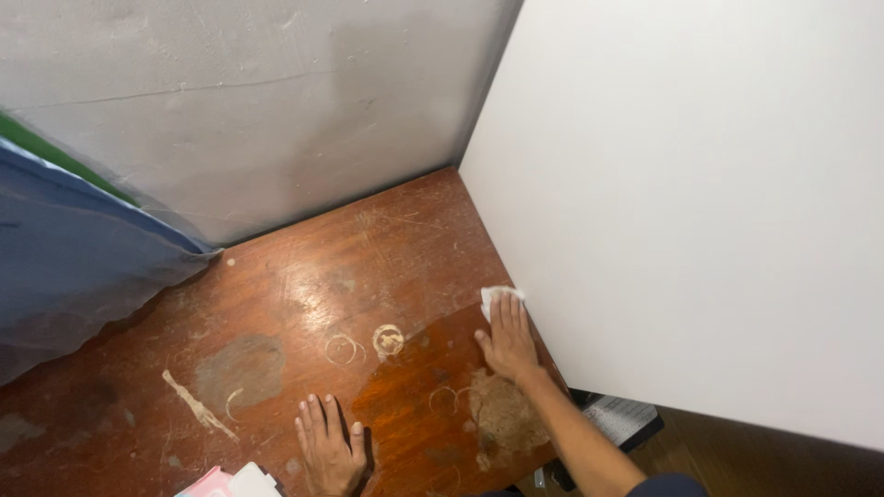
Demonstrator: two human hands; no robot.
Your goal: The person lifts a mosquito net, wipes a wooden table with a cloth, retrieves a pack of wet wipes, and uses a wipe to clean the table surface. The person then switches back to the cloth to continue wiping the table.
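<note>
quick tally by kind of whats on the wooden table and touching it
bare hands: 2 (left hand flat on the worn brown wooden table, right hand)
small white wiping cloth: 1
pale ring stains: 3
total: 6

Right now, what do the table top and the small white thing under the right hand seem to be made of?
Table top: likely wood with a worn reddish-brown varnish; grain, scratches, pale ring marks and dull bare patches show. White thing under the right hand: probably soft tissue or cloth; it looks crumpled, but too small to be sure.
</note>
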